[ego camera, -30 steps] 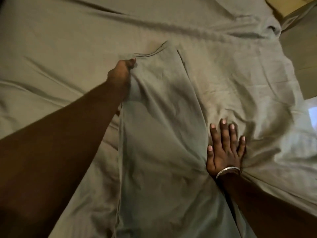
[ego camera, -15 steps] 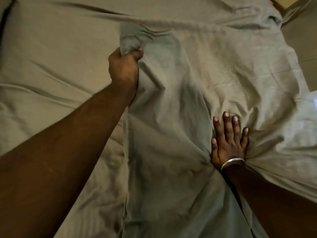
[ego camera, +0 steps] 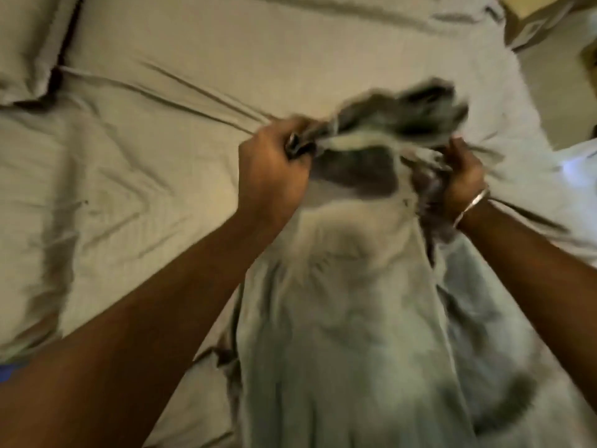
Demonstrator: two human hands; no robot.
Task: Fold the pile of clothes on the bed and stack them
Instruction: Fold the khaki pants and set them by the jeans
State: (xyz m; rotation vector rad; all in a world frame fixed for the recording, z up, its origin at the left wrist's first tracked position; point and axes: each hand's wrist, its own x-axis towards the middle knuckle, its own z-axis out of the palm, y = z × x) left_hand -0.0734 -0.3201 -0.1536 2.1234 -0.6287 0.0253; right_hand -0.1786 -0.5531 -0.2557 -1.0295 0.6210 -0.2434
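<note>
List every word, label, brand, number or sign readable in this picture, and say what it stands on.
None: no readable text shows anywhere.
The grey garment, gripped at its top edge by the left hand and the right hand, shows no print or tag; motion blur hides fine detail.
The bed sheet, pillow and wrist bangle are plain.

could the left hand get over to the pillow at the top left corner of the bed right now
Probably not at once. The left hand grips the top edge of the pale grey-green garment, as does the right hand. The beige pillow lies far off across bare, wrinkled sheet; nothing blocks the way once it lets go.
</note>
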